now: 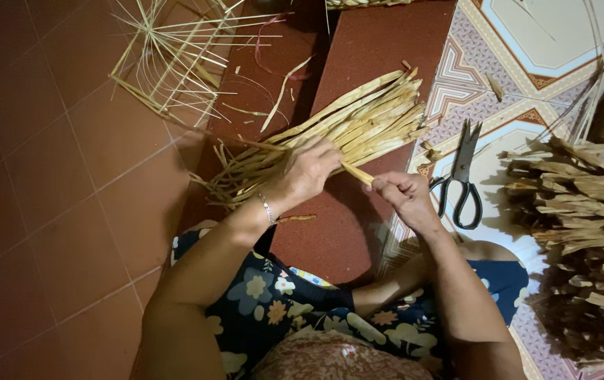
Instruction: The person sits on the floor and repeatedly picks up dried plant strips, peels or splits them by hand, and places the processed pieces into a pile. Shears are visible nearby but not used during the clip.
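At the centre of the frame a bundle of flat dried strips (337,134) is lying slantwise across the dark red floor tiles (70,197), its cut ends fanned toward the upper right. The left hand (305,172) is laid over the bundle's middle with fingers curled down, pressing the strips together. The right hand (400,193) is closed in a pinch around the near end of one single strip (358,174) that is separated from the rest. Black-handled scissors (462,179) are seen just right of that hand on a patterned mat (471,77); a second heap of strips (583,232) fills the right edge, and a half-made splint frame (175,53) is seen at upper left. The separating is probably best done with the bundle held firmly down and the single strip drawn along its own length, so that neighbours are not dragged or split.
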